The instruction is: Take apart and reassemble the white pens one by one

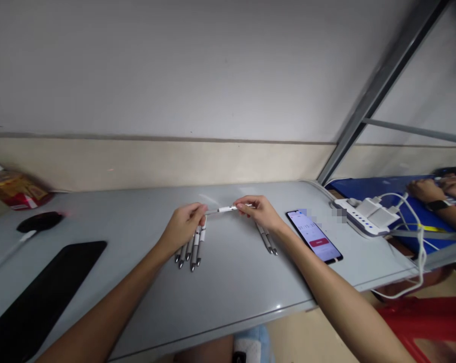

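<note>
Centrally in the frame, the fingers of the left hand (184,224) and right hand (261,210) are clamped on one pen (225,209), held sideways above the desk (235,282).

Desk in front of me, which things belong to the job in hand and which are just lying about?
Seemingly in the job:
pen between left hand and right hand
pens beside left hand
pens beside right hand

Apparently lying about:
phone
power strip
flat black object
container
black oval object

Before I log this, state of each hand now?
Left hand: closed, holding a pen by one end.
Right hand: closed, holding the same pen.
</note>
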Available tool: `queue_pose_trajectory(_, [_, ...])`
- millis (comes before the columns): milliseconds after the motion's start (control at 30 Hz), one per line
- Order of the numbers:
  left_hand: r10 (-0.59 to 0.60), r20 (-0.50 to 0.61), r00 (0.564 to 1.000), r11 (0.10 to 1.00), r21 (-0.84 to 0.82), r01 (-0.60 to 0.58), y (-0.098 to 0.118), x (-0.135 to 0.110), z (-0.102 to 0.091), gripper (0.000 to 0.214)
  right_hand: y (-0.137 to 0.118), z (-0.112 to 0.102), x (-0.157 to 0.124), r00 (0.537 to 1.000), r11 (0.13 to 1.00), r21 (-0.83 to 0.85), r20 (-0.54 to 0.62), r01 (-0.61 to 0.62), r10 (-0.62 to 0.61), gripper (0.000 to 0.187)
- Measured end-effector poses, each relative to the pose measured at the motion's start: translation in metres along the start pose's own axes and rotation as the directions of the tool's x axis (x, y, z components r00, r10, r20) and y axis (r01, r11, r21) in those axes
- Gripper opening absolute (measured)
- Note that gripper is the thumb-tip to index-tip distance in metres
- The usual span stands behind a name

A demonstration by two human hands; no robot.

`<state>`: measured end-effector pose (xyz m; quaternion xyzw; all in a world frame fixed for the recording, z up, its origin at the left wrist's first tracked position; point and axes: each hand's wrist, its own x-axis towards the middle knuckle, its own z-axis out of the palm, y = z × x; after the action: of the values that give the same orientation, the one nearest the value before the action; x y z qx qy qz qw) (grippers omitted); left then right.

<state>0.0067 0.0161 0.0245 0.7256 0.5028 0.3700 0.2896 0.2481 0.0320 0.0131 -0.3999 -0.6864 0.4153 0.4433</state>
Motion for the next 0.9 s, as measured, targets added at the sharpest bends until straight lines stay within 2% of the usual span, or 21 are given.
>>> queue_pose_trajectory(100, [0.143,-0.067,0.987,0.99,0.008,-0.143,0.001,0.001,-0.001,0.019,0.0,0.0,0.0,1.0,1.0,0.004,-0.011,-0.013,0.013,0.031])
queue_pose_trajectory(133, [0.169,-0.092,0.981,0.986,0.008,-0.169,0.001,0.001,-0.001,0.021,0.0,0.0,0.0,1.0,1.0,0.001,-0.011,-0.016,0.016,0.031])
queue_pose_trajectory(200, [0.132,-0.091,0.987,0.991,0.001,-0.132,0.0,0.0,0.0,0.025,0.0,0.0,0.0,1.0,1.0,-0.015,-0.012,-0.011,0.011,0.03])
queue_pose_trajectory(267, [0.039,-0.023,0.999,0.999,0.007,-0.039,-0.001,-0.001,0.001,0.025,0.0,0.0,0.0,1.0,0.999,-0.03,-0.013,0.01,-0.01,0.029])
queue_pose_trajectory(333, [0.005,0.057,0.998,0.999,0.034,-0.007,-0.001,-0.002,0.001,0.034,0.0,0.0,0.0,0.999,0.999,-0.034,-0.017,0.028,-0.028,0.029])
queue_pose_trajectory(400, [0.048,0.056,0.997,0.996,0.07,-0.052,-0.001,-0.002,0.001,0.029,0.0,0.0,0.0,1.0,0.999,-0.028,-0.01,0.017,-0.017,0.03])
queue_pose_trajectory(467, [0.123,-0.019,0.992,0.986,0.112,-0.12,0.0,-0.002,-0.001,0.018,0.0,0.0,0.0,1.0,1.0,-0.019,0.011,-0.004,0.004,0.031])
queue_pose_trajectory(533, [0.173,-0.061,0.983,0.974,0.158,-0.162,0.003,-0.003,-0.002,0.017,0.0,-0.001,0.0,1.0,1.0,-0.011,0.024,-0.002,0.002,0.03])
queue_pose_trajectory(600, [0.178,-0.02,0.984,0.97,0.169,-0.172,0.006,-0.004,-0.002,0.019,-0.002,-0.001,-0.001,1.0,0.999,-0.025,0.013,0.026,-0.026,0.028])
queue_pose_trajectory(767, [0.125,0.187,0.974,0.968,0.194,-0.162,0.007,-0.007,0.002,0.028,-0.008,0.002,-0.004,0.993,0.983,-0.141,0.003,0.119,-0.119,0.025])
queue_pose_trajectory(833, [0.154,0.225,0.962,0.947,0.244,-0.209,0.005,-0.006,0.003,0.028,-0.012,0.003,-0.007,0.992,0.979,-0.164,0.019,0.124,-0.122,0.026])
queue_pose_trajectory(900, [0.202,0.229,0.952,0.912,0.311,-0.269,0.002,-0.006,0.003,0.026,-0.015,0.003,-0.009,0.992,0.981,-0.164,0.09,0.101,-0.087,0.028])
